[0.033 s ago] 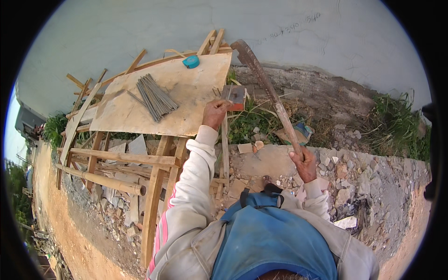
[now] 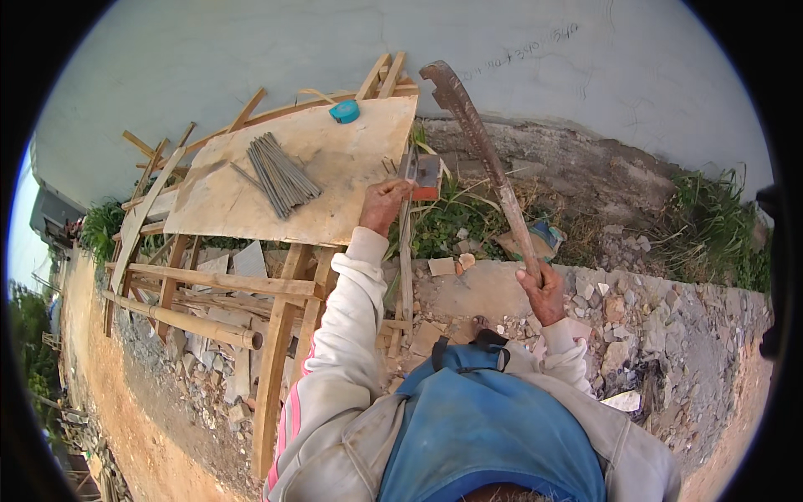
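Note:
In my right hand [image 2: 544, 294], fingers wrapped round its lower end, is a long rusty rebar bending bar [image 2: 488, 159]. The bar leans up and away, its notched, hooked head standing before the wall, apart from the board. My left hand [image 2: 386, 205] is closed at the right edge of the plywood board [image 2: 347, 180], pinching what looks like a thin grey steel rod [image 2: 412, 164]. Just beyond those fingers a small block with a dark top and red side [image 2: 427, 177] is fixed beside the board. A bundle of cut steel rods [image 2: 283, 177] lies on the plywood.
A blue tape measure [image 2: 344, 111] rests at the board's far edge. Timber legs [image 2: 280, 360] and a bamboo pole [image 2: 188, 322] stand under and before the bench. Rubble [image 2: 623, 326] covers the ground to the right, below a grey wall [image 2: 276, 50] and weeds [image 2: 711, 217].
The bending bar's hooked head has shifted slightly right and up. More of the grey rod shows by my left fingers. Both hands keep their grip, nearly in place.

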`<state>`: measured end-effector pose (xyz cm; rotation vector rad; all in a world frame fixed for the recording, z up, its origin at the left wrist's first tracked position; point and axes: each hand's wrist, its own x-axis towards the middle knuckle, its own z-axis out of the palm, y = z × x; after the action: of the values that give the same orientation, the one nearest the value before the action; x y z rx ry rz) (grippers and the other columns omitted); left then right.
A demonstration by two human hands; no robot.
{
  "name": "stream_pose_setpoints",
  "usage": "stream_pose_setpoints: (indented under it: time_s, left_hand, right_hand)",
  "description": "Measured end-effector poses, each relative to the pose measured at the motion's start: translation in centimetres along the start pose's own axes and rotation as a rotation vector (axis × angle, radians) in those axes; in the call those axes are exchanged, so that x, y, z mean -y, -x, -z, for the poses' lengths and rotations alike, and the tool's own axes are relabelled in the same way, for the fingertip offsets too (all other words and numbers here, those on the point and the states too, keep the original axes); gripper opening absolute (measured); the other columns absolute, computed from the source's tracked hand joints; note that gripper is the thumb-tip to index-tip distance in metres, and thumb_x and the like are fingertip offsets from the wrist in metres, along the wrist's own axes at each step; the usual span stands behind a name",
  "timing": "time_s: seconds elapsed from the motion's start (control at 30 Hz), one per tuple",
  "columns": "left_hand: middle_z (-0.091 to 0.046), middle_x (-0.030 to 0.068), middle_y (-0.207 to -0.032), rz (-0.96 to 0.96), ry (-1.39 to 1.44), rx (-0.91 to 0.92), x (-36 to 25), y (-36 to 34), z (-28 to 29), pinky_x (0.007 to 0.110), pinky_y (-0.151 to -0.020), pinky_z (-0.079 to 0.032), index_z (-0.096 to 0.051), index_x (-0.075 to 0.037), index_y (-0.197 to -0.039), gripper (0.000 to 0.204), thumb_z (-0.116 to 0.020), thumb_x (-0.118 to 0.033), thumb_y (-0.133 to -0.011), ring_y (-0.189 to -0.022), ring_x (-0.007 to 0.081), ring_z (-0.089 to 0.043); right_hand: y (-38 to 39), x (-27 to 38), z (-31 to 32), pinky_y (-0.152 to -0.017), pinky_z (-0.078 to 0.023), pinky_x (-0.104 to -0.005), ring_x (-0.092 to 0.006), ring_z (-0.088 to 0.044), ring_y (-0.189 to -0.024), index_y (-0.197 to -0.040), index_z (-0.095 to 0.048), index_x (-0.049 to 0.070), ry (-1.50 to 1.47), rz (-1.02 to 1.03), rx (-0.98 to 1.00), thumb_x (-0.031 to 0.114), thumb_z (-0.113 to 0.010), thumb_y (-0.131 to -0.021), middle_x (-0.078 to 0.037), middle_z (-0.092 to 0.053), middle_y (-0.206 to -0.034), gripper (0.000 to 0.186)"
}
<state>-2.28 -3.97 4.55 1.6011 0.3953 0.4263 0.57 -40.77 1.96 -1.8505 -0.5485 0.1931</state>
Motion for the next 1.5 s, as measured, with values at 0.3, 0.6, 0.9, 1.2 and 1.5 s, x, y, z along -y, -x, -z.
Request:
stream_pose_setpoints:
  time_s: [0.3, 0.6, 0.9, 1.2, 1.5]
  left_hand:
    - [-0.057, -0.0016, -0.082, 0.107, 0.735, 0.062, -3.8, 2.5, -4.3, 0.039, -0.094, -0.055, -0.066, -0.004, -0.111, 0.029, -0.067, -0.029, -0.098, -0.083, 0.014, -0.059]
    - [-0.051, -0.001, -0.084, -0.058, 0.991, 0.03, -1.8, 4.6, -9.8, 0.041, -0.096, -0.055, -0.065, -0.005, -0.106, 0.03, -0.067, -0.034, -0.097, -0.086, 0.0156, -0.058]
    - [-0.063, 0.0007, -0.093, -0.058, 0.577, -0.288, -1.8, 4.6, -7.3, 0.039, -0.09, -0.054, -0.064, -0.006, -0.123, 0.037, -0.065, -0.034, -0.098, -0.088, 0.0144, -0.062]
    - [-0.069, 0.0028, -0.084, -0.084, 0.129, -0.474, 0.3, -2.6, -2.4, 0.027, -0.066, -0.056, -0.065, -0.001, -0.115, 0.024, -0.064, -0.018, -0.098, -0.073, 0.015, -0.068]
    - [-0.071, 0.0172, -0.085, 0.061, -0.789, -0.83, 2.8, -4.9, -1.4, 0.042, -0.074, -0.053, -0.074, -0.005, -0.098, 0.024, -0.063, -0.025, -0.088, -0.079, 0.0306, -0.07]
  right_hand:
    - [-9.2, -0.6, -3.7, -0.065, -0.046, -0.0267, -0.008, -0.054, -0.07, -0.116, -0.068, 0.003, -0.275, 0.034, 0.332, 0.035, -0.069, -0.097, 0.0, -0.063, -0.08, 0.038]
    - [-14.5, 2.6, -4.9, -0.061, -0.048, -0.0277, -0.0089, -0.057, -0.067, -0.119, -0.067, -0.001, -0.496, -0.024, 0.645, 0.035, -0.068, -0.097, -0.003, -0.067, -0.079, 0.042]
    - [-19.3, 2.2, -2.3, -0.049, -0.041, -0.0255, -0.0079, -0.05, -0.051, -0.112, -0.069, -0.003, -0.56, -0.024, 0.872, 0.033, -0.067, -0.098, 0.0, -0.056, -0.061, 0.039]
    - [-26.8, 1.8, -4.8, -0.042, -0.034, -0.0288, -0.0087, -0.043, -0.044, -0.083, -0.063, 0.003, -0.293, -0.03, 0.686, 0.024, -0.068, -0.097, 0.0, -0.053, -0.057, 0.025]
    - [-28.7, -0.2, -9.0, -0.04, -0.032, -0.0299, -0.0094, -0.044, -0.042, -0.087, -0.063, 0.003, -0.205, -0.154, 0.802, 0.024, -0.069, -0.094, -0.002, -0.055, -0.059, 0.023]
